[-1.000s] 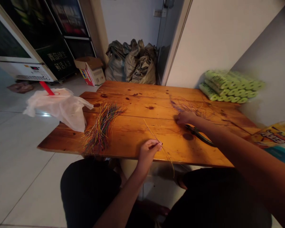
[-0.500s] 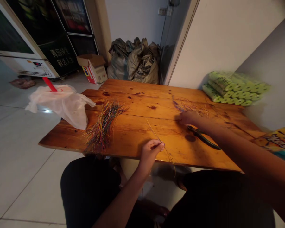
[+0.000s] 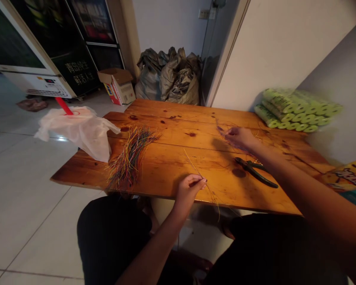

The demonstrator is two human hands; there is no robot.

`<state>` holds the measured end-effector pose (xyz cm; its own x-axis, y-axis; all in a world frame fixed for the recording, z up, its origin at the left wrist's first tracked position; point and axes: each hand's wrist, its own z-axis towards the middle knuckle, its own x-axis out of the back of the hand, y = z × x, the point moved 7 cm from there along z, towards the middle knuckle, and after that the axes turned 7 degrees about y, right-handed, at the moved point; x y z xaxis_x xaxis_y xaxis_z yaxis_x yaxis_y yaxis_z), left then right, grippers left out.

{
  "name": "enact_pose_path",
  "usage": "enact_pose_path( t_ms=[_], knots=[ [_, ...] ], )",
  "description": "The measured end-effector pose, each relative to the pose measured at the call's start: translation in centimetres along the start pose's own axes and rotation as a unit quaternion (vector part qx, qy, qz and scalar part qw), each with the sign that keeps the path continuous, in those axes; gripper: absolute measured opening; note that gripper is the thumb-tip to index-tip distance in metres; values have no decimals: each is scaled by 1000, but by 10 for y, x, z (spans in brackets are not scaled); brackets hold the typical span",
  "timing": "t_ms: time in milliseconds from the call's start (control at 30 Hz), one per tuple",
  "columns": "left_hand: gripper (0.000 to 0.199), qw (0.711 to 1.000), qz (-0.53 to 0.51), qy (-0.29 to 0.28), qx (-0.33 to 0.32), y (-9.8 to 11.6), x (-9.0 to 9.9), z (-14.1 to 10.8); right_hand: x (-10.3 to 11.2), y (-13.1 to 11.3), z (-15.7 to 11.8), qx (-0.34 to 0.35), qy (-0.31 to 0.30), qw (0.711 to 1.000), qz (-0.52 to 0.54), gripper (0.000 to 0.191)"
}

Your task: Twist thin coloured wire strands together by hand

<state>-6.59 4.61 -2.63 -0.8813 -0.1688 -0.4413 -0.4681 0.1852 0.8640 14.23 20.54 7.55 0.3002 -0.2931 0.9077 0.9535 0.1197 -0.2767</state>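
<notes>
Near the front edge of the wooden table (image 3: 172, 162), my left hand (image 3: 192, 185) pinches a few thin yellowish wires (image 3: 192, 162) between thumb and fingers. My right hand (image 3: 239, 137) is farther back, at a loose spread of thin wires (image 3: 220, 129); its fingertips are pressed together on some of them. Dark-handled pliers (image 3: 256, 172) lie on the table below my right forearm. A thick bundle of multicoloured wires (image 3: 132, 156) rests on the left part of the table.
A white plastic bag (image 3: 80, 128) with a red stick-like piece hangs over the table's left corner. Green-wrapped rolls (image 3: 296, 111) are stacked at the back right, a yellow packet (image 3: 348, 174) at the right. Behind stand an open carton (image 3: 118, 87) and grey sacks (image 3: 170, 77).
My right hand has moved slightly up and away from the pliers, towards the back of the table, uncovering more of them. My left hand keeps its pinch on the wires.
</notes>
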Motion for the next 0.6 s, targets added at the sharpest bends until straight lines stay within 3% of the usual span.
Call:
enact_pose_path(
  t_ms=[100, 233, 400, 600],
  knots=[
    [18, 1000, 2, 3, -1, 0, 0, 0, 19, -11, -7, -42, -14, 992, 121, 29],
    [16, 1000, 8, -1, 1, 1, 0, 0, 22, -22, -26, -111, -65, 932, 340, 19],
    [14, 1000, -4, -27, 16, 0, 1, 0, 6, -50, -66, -128, -176, 862, 458, 13],
    [13, 998, 1, -65, 20, -1, -1, -1, -25, -85, -118, -182, -319, 786, 498, 12]
  ],
)
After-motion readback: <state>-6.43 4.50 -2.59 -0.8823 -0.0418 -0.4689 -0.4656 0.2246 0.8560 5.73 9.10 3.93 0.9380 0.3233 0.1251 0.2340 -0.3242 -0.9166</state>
